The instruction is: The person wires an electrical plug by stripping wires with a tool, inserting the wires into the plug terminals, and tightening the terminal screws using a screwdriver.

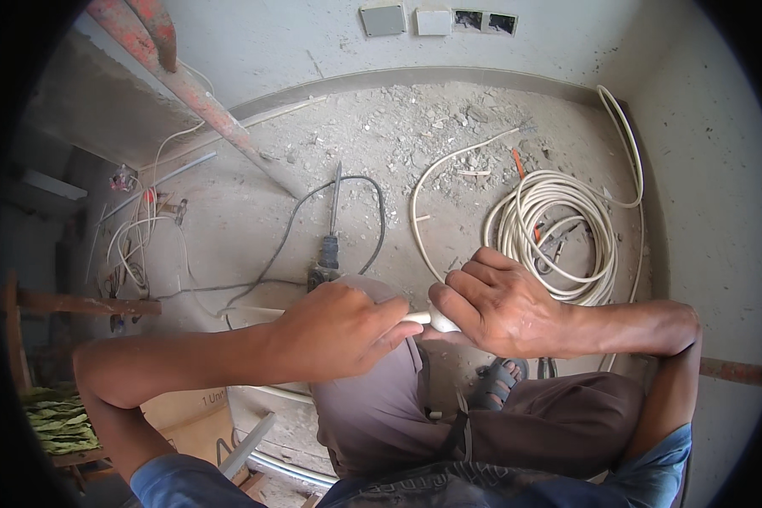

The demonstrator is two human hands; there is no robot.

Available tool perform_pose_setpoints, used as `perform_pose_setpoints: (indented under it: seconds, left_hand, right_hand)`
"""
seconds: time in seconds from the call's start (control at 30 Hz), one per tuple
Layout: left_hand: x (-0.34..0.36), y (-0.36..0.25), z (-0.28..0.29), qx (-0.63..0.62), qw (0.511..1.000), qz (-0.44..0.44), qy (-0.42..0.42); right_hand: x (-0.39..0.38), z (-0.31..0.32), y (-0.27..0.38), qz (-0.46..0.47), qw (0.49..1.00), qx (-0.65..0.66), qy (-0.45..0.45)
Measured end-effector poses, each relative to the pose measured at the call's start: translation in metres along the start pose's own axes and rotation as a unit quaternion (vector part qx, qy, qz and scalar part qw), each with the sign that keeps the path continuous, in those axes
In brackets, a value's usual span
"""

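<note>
My left hand (339, 330) is closed round a white cable (416, 317), with thumb and forefinger pinching it. A length of the cable comes out on the left of that hand. Close by on the right, my right hand (504, 309) has its fingers curled over a small white rounded piece (442, 321). The cable meets this piece between the hands; its exact kind is partly hidden by the fingers. Both hands are above my knees. A loose white cable (416, 195) curves over the floor and passes behind the right hand.
A coil of white cable (601, 229) lies on the right, with pliers-like tools inside it. Ahead is a demolition hammer (330, 250) with a black cord. Rubble (415, 118) covers the floor by the wall. A red-painted metal pole (212, 110) slants down at left; a cardboard box (196, 423) sits lower left.
</note>
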State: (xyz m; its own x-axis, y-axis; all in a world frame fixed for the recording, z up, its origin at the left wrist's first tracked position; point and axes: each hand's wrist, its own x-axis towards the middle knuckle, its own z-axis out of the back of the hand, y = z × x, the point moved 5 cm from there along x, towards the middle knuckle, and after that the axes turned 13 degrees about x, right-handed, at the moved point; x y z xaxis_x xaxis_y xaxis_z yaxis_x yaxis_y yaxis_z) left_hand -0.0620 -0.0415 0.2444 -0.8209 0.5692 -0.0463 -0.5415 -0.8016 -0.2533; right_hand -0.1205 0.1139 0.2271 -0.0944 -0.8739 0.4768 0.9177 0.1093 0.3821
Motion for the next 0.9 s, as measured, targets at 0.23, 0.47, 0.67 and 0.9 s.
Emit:
perform_pose_setpoints:
  seconds: [0.23, 0.47, 0.67, 0.9]
  left_hand:
    - [-0.005, -0.019, -0.010, 0.115, 0.990, -0.078, -0.014]
    - [-0.004, -0.008, 0.000, -0.002, 0.999, 0.012, -0.030]
    - [-0.006, -0.016, 0.005, 0.059, 0.997, -0.001, -0.047]
    - [-0.011, -0.034, -0.011, 0.201, 0.974, -0.091, -0.045]
  right_hand:
    - [-0.033, -0.052, -0.001, -0.312, 0.466, 0.786, 0.260]
    - [-0.007, 0.018, 0.002, -0.088, 0.988, 0.111, 0.068]
    - [-0.007, 0.014, 0.016, 0.015, 0.999, -0.006, 0.038]
    - [-0.039, -0.042, 0.008, -0.354, 0.484, 0.759, 0.254]
